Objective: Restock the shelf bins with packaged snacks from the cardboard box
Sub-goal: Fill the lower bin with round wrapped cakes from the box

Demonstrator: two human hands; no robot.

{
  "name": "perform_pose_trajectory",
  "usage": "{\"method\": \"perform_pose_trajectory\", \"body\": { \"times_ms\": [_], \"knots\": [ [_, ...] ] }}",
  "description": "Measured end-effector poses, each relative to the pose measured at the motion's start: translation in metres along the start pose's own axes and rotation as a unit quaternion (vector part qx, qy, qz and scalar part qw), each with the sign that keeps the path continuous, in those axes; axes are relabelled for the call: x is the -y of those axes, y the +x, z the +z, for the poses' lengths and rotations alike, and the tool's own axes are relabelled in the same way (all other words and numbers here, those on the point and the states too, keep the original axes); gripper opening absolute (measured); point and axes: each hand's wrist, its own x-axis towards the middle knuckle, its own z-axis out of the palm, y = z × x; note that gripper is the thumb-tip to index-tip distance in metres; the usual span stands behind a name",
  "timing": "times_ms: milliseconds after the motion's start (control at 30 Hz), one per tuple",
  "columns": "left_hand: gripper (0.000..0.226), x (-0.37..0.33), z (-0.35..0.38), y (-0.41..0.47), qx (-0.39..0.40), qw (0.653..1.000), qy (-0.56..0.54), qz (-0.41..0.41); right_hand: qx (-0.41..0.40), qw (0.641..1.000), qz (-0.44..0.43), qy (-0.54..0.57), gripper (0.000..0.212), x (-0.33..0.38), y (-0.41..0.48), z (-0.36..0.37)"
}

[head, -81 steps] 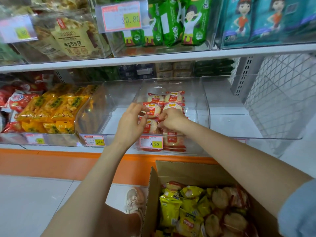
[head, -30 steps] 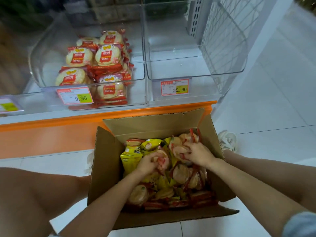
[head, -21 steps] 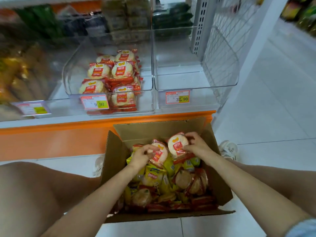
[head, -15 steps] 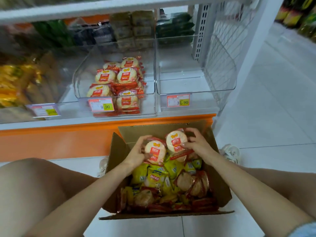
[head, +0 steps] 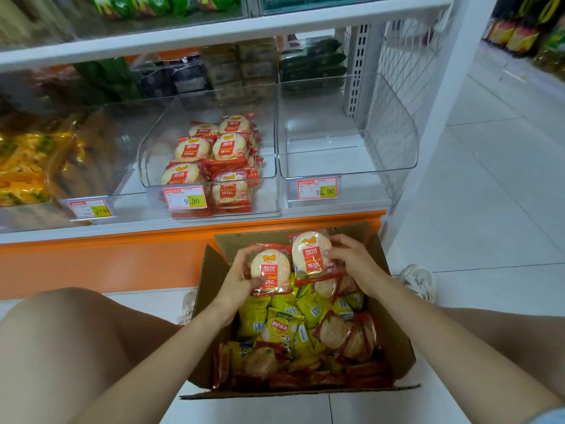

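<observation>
An open cardboard box stands on the floor below the shelf, full of yellow chip bags and red-wrapped rice cracker packs. My left hand grips one rice cracker pack above the box. Beside it, my right hand holds a second rice cracker pack by its right edge. Straight ahead, a clear shelf bin tagged 9.90 holds several of the same packs.
Right of it is a clear bin tagged 32.90 with nothing inside. Bins at the left hold yellow snack bags. An orange base strip runs under the shelf. My bare knee is at lower left, a shoe right of the box.
Both hands left the 9.90 bin, dug into the box, each took a rice cracker pack, and have lifted the packs up over the box. The view tilted up toward the shelf.
</observation>
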Motion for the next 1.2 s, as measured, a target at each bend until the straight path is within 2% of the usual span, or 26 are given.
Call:
{"method": "perform_pose_trajectory", "body": {
  "times_ms": [467,667,767,967,1067,1200],
  "knots": [
    [0.058,-0.010,0.001,0.002,-0.009,1.000,-0.017,0.024,0.035,0.999,0.005,0.026,0.018,0.005,-0.004,0.006],
    [0.034,-0.019,0.009,-0.003,0.013,0.999,-0.016,0.037,0.078,0.997,0.005,0.024,0.020,0.011,-0.007,0.019],
    [0.043,-0.024,0.013,-0.006,0.014,0.999,-0.034,0.040,0.064,0.998,-0.013,0.008,0.022,0.014,-0.010,0.028],
    [0.083,-0.028,0.011,-0.004,0.024,0.997,-0.047,0.048,0.046,0.998,-0.044,0.008,0.028,0.020,-0.017,0.034],
    [0.084,-0.032,0.012,-0.005,0.028,0.997,-0.059,0.049,0.041,0.997,-0.053,0.027,0.032,0.024,-0.020,0.037],
    [0.068,-0.043,0.007,-0.006,0.032,0.997,-0.050,0.044,0.033,0.996,-0.062,0.057,0.041,0.038,-0.025,0.042]
  ]
}}
